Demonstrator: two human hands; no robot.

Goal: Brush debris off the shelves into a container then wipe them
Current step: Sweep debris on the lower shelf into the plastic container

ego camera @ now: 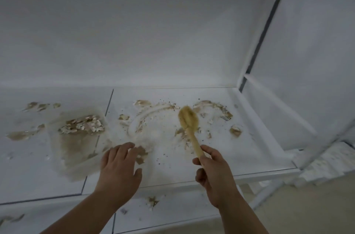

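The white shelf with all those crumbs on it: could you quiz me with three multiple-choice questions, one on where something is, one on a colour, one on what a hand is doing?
1. Where does the clear plastic container lie?
A. On the shelf, left of the brush
B. On the floor
C. In the right hand

2. What colour is the long-handled wooden brush?
A. Blue
B. Pale yellow-tan
C. Black

3. What is the right hand doing?
A. Resting flat on the shelf
B. Holding a cloth
C. Gripping the brush handle

Answers:
1 A: it sits on the white shelf, flakes inside it, beyond the left hand.
2 B: head and handle are both light tan.
3 C: its fingers curl round the handle's end; the left hand is spread and holds nothing.
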